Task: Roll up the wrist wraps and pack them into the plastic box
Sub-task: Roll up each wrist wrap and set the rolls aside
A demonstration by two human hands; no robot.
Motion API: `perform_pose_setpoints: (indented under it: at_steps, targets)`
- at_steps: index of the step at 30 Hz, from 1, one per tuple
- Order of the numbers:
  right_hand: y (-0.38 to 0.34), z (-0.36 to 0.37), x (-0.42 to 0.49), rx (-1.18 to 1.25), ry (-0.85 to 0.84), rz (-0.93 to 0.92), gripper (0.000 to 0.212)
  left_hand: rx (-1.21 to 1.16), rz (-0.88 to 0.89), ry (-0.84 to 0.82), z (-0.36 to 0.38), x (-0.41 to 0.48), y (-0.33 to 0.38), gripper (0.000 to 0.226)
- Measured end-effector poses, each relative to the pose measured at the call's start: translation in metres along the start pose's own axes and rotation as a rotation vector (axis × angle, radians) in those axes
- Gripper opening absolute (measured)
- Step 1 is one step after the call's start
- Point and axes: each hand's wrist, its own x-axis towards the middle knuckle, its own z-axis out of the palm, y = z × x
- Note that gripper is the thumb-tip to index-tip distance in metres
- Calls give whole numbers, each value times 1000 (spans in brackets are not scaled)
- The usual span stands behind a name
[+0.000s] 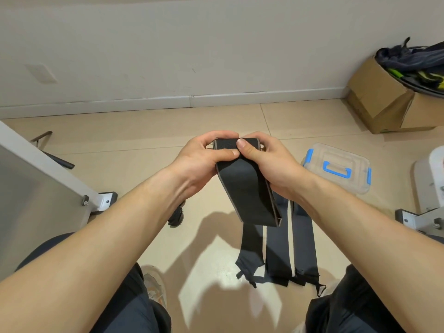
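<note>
Seeing at 9 o'clock a grey panel (36, 179), slanting, with a bolted bracket (105, 200) at its low corner. Seeing at 7 o'clock of the hands a dark shoe (177, 216), lying on the floor (216, 121).

Holding up the upper end of a black wrap (245, 188) with the left hand (201, 164): pressing the thumb on the front face, curling the fingers over the top edge and behind it.

Letting the rest of this wrap hang down toward 5 o'clock, folded back on itself at the low end.

Pinching the same upper end with the right hand (269, 164), just at 3 o'clock of the left one: laying the thumb on the front face, touching the other thumb tip, curling the fingers round the right edge.

Seeing at 6 o'clock of the hands more dark wraps (276, 255), lying flat on the floor side by side, with thin loops at the near ends; hard to count.

Seeing at 3 o'clock of the right hand, apart from it, the clear box (336, 169) on the floor, with blue clips and handle, lid on.

Seeing at 1 o'clock, by the wall (192, 44), a carton (379, 102) with dark bags (413, 58) on top.
</note>
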Motion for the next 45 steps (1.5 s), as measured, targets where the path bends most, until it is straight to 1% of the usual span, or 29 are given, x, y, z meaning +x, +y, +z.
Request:
perform_pose_setpoints:
  at_steps: [2,4,7,12,14,15,17,18,20,23,26,28,29,30,31,32,34,36,40,43,45]
  targets:
    - [1,-1,1,9,-3,-17,12,-1,-16,4,-1,1,-2,34]
    - [1,-2,2,-9,5,-40,10,-5,-62,-33,-1,0,-5,31]
    - [1,-3,3,-21,1,-62,12,22,-115,-82,0,-4,-7,22]
    - [0,-2,3,-34,-3,-86,17,104,-145,-59,1,-4,-5,23]
    - [1,-1,2,-52,-3,-93,18,49,-198,-25,3,-4,-1,20]
    - [0,-1,1,-61,-3,-96,18,16,-218,-19,4,-5,1,23]
    - [0,1,0,-73,-6,-105,19,-1,-223,-16,6,-5,0,42]
    - [1,2,0,-75,-9,-110,20,8,-209,7,7,-4,-1,46]
    - [1,5,0,-72,-5,-110,22,23,-174,72,8,-2,-5,42]
    - [1,4,0,21,-8,-57,24,22,-140,84,7,0,-3,34]
    - [0,1,0,169,-46,54,28,39,-137,82,4,0,-1,29]
    - [1,2,1,197,-54,126,28,34,-127,90,3,1,-3,25]
    - [1,3,1,191,-48,154,31,26,-115,94,3,2,-3,22]
    - [2,4,2,184,-50,181,44,13,-98,102,3,2,-2,19]
    - [3,5,2,177,-56,203,56,2,-81,109,2,3,-1,20]
    - [3,6,2,174,-66,203,60,1,-66,109,1,4,0,23]
    - [1,8,2,153,-51,155,52,16,-48,95,0,3,1,28]
    - [1,7,2,103,-4,99,42,32,-25,73,0,2,0,26]
    - [4,7,1,100,47,38,17,2,-16,55,1,1,-2,31]
    - [4,7,1,91,66,26,12,-7,-74,21,0,2,-6,32]
    - [4,4,2,81,70,17,8,25,-116,-13,4,0,-10,27]
